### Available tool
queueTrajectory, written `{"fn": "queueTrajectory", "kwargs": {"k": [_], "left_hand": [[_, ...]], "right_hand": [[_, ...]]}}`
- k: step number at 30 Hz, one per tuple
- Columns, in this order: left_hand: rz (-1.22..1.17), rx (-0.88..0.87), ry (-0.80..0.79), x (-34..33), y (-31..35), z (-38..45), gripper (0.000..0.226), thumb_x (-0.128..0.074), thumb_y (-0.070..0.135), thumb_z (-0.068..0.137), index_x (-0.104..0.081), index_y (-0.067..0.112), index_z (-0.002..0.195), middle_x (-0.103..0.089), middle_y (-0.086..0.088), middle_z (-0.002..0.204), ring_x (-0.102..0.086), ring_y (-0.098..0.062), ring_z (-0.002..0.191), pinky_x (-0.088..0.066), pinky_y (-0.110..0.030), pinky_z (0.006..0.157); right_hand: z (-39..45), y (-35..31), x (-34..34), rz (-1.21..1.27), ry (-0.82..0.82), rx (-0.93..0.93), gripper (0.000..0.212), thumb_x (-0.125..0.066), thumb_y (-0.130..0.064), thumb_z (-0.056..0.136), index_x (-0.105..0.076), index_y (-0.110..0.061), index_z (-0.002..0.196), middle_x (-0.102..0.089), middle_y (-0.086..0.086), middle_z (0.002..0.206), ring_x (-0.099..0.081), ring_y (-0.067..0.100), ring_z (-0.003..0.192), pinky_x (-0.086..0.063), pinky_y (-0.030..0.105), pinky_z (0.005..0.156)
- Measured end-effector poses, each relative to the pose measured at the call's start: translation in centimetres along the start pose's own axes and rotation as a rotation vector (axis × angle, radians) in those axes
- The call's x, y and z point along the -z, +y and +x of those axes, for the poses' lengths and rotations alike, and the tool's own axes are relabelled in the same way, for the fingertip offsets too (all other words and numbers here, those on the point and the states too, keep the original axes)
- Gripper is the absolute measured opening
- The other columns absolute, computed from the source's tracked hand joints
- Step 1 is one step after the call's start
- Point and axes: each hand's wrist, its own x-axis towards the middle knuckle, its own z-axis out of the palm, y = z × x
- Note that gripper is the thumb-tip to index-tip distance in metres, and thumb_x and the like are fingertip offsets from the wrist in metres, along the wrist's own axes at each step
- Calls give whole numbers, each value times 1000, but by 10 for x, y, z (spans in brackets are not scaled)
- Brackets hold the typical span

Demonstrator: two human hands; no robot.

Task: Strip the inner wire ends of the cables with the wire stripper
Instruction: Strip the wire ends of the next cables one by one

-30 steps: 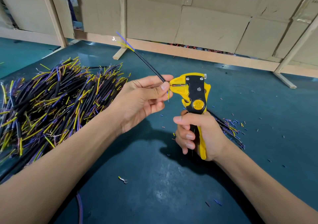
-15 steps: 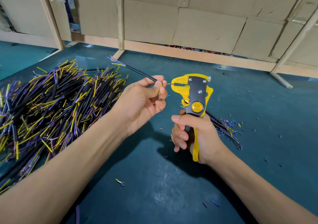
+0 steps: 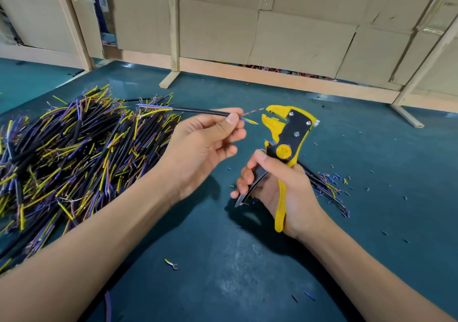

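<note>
My left hand (image 3: pixel 205 141) pinches a short black cable (image 3: pixel 195 110) between thumb and forefinger. The cable lies almost level, its inner wire ends (image 3: pixel 249 118) poking right toward the tool; one shows bare twisted strands. My right hand (image 3: pixel 280 190) grips the handles of a yellow and black wire stripper (image 3: pixel 288 133), held upright with its jaws apart just right of the wire ends, not touching them. A big pile of black cables (image 3: pixel 74 148) with yellow and blue inner wires lies on the left.
A dark teal table (image 3: pixel 223 272) carries scattered insulation bits (image 3: pixel 332 178) and a smaller bunch of cables (image 3: pixel 324 188) behind my right hand. A small metal terminal (image 3: pixel 171 263) lies near the front. Cardboard panels on wooden frames (image 3: pixel 247 71) wall the far edge.
The cable has swung down from pointing up-left to nearly level. Its wire ends have come out of the stripper jaws, which have opened, and the handles have spread.
</note>
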Motion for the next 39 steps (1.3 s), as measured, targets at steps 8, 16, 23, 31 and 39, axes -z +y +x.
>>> {"fn": "queueTrajectory", "kwargs": {"k": [8,16,23,31,39], "left_hand": [[177,-109,1,-3,-9,-2,18,-62,8,90,-69,1,105,-73,-10,87,-67,-16,78,-48,-25,61],[203,-70,-108,-3,-12,-4,19,-65,12,82,-70,2,97,-72,-8,77,-64,-16,71,-48,-26,58],[278,-27,-33,-3,-12,-4,11,-65,3,92,-72,-1,99,-70,-17,81,-65,-17,73,-48,-28,60],[394,-85,17,-7,-12,-4,9,-66,-1,92,-73,3,95,-66,-10,71,-59,-21,69,-49,-30,61],[511,65,4,-6,-11,-4,7,-69,3,89,-74,5,94,-71,-1,70,-66,-9,65,-52,-22,57]], "right_hand": [[4,-3,3,-60,193,126,23,-72,-28,85,-76,-6,87,-62,17,73,-58,31,60,-58,47,64],[4,-16,9,-82,259,145,18,-67,-16,88,-67,2,89,-66,21,80,-60,35,65,-57,46,63],[4,-14,9,-66,274,130,10,-69,-12,90,-69,-3,83,-65,22,77,-61,35,64,-55,46,65],[5,-10,8,-61,255,142,19,-75,-1,74,-67,-1,91,-64,18,77,-66,32,69,-58,44,68],[6,-19,17,-198,356,124,16,-70,12,84,-65,3,97,-67,15,72,-66,32,65,-60,43,67]]}}
